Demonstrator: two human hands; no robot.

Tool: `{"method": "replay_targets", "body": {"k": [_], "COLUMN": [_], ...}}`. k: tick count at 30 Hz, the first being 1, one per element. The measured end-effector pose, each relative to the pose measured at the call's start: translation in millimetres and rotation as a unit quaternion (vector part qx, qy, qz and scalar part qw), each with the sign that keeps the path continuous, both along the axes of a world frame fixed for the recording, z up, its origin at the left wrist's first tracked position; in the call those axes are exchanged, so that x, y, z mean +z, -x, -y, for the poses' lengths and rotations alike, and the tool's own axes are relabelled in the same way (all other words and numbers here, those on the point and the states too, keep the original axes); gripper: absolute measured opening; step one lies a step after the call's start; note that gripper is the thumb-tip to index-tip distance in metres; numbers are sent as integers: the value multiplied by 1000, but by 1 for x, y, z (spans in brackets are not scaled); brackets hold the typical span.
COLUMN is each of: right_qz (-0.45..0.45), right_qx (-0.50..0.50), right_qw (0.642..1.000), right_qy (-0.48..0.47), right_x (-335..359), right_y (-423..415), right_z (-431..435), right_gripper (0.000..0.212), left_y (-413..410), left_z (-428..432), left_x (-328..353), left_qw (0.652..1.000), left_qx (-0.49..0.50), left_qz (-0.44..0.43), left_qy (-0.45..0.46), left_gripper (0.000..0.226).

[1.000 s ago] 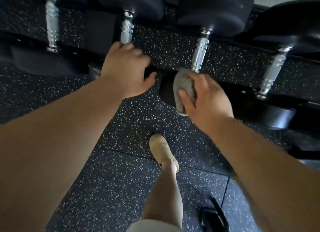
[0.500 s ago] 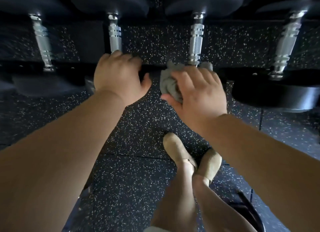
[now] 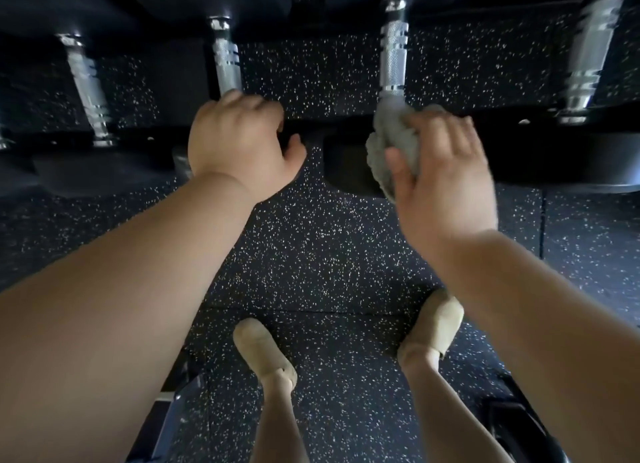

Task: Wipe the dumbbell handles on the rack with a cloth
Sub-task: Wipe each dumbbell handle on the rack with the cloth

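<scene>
The crumpled grey cloth (image 3: 388, 144) sits right of centre in the frame, its top bunched against the lower end of the knurled silver steel dumbbell handle (image 3: 393, 57) that runs up to the top edge. The bare knurling above the cloth is uncovered. Our right hand (image 3: 446, 182) holds the cloth in a closed grip, fingers curled over its far side and thumb pressed on the near side.

Left of centre, our left hand (image 3: 239, 147) lies over the lower end of the neighbouring ringed silver handle (image 3: 225, 64), knuckles up and thumb spread aside. The fingertips are hidden, so we cannot tell whether they close round the handle or only brace on it.

Two more silver handles stand at the frame's edges, one at upper left (image 3: 88, 88) and a blurred one at upper right (image 3: 588, 54). All rest on the black rack rail (image 3: 519, 130) that crosses the picture. Below is the speckled black rubber floor (image 3: 311, 248) and our beige shoes (image 3: 263, 348).

We judge the wipe is at the handle's lower end. The loose wad could snag on the knurling and pull from our fingers. It touches one side only, so the underside may be missed. A sideways push could roll the dumbbell on the rail, and our knuckles are close to that rail.
</scene>
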State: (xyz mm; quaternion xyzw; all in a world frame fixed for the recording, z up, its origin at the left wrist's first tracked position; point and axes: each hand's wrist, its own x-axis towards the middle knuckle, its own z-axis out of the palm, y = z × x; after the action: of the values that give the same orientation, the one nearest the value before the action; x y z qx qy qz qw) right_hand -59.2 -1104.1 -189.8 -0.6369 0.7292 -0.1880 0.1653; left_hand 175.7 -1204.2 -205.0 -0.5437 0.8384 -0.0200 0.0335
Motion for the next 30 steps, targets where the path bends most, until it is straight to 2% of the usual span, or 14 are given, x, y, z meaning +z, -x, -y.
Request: {"method": "replay_targets", "body": {"k": [2,4,8,10,12,14,16,18,20,23,26,30], "right_qz": [-45,-82,-142,-155,-151,-121,-43,68,108,39,-18,-44], "right_qx": [51,84,148,140,103,48,-39,-129,-148,-70,4,-11], "right_qw": [996,991,979,978,983,991,997,986,980,997,999,996], "right_qy": [49,60,12,-2,-20,-34,-55,-85,-77,-13,48,74], "right_x": [-1,-3,-13,-10,-6,-4,-7,-10,-7,-6,-11,-17], "right_y": [-26,-49,-67,-51,-30,-7,12,19,4,-34,-54,-33], "right_z": [6,13,10,4,-3,-11,-19,-22,-24,-30,-30,-26], "right_gripper": [32,28,44,55,62,57,49,54,56,52,47,42], "left_y": [-1,-1,0,0,1,0,-1,-1,-1,-2,-2,-2], "left_z": [0,0,1,0,0,1,2,2,1,1,0,0], "left_x": [-1,-1,-2,0,1,1,-1,-2,-3,-3,-3,-3], "left_qw": [1000,1000,1000,1000,1000,1000,1000,1000,999,999,999,999], "left_qx": [-11,-16,-25,-25,-28,-27,-27,-29,-32,-35,-42,-49], "left_qz": [-7,-6,2,1,-1,-1,-2,-3,-3,-9,-14,-12], "left_qy": [8,9,4,3,-2,-5,-5,-5,-4,4,7,-4], "left_gripper": [38,35,35,35,35,36,38,39,39,36,33,35]}}
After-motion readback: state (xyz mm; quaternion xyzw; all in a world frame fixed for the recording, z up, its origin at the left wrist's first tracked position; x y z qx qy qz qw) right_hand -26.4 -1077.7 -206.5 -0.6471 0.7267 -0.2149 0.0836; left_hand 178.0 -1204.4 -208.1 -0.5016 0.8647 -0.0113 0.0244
